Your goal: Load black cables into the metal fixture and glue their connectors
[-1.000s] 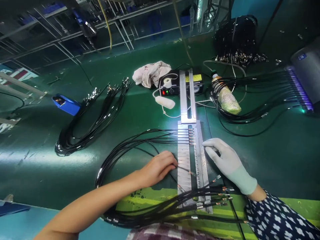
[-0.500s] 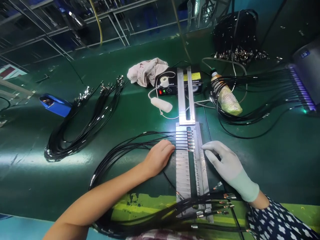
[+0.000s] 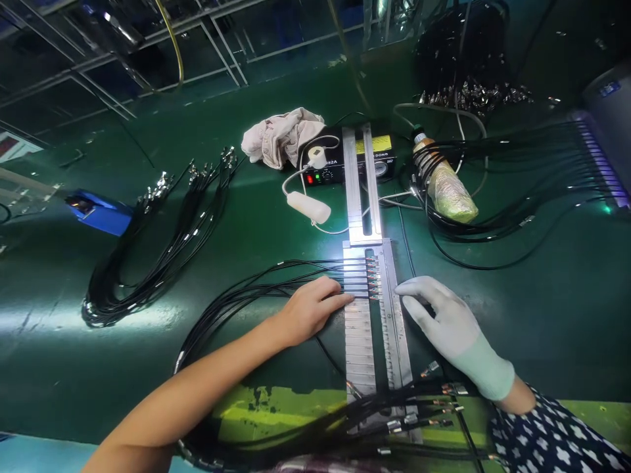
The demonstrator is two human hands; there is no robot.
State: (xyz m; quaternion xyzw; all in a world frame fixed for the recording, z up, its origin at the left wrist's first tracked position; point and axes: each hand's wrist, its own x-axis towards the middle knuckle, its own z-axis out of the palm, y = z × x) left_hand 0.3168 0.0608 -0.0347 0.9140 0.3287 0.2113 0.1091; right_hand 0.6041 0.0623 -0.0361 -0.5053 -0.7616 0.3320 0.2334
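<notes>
A slotted metal jig (image 3: 358, 335) lies lengthwise before me. Several black cables (image 3: 290, 264) run into its upper slots from the left, their stripped connector ends in a row by the central gap. My bare left hand (image 3: 310, 309) lies over the lower cables at the jig's left edge. Its thumb stretches onto the lowest seated cable, apart from the index finger. At the jig's right edge is my right hand (image 3: 444, 322), in a white and pale green glove. Its index fingertip touches the rail, the thumb stands apart, and nothing shows between them.
A bundle of loose cables (image 3: 315, 430) crosses the near end of the jig. More bundled cables (image 3: 177, 243) lie left beside a blue tool (image 3: 101, 213). Behind stand a black control box (image 3: 323, 176), a cloth (image 3: 283, 138) and a wrapped bottle (image 3: 451, 190).
My left thumb has stretched rightward onto the jig, away from the index finger. My right hand keeps its place at the rail. The view has shifted slightly.
</notes>
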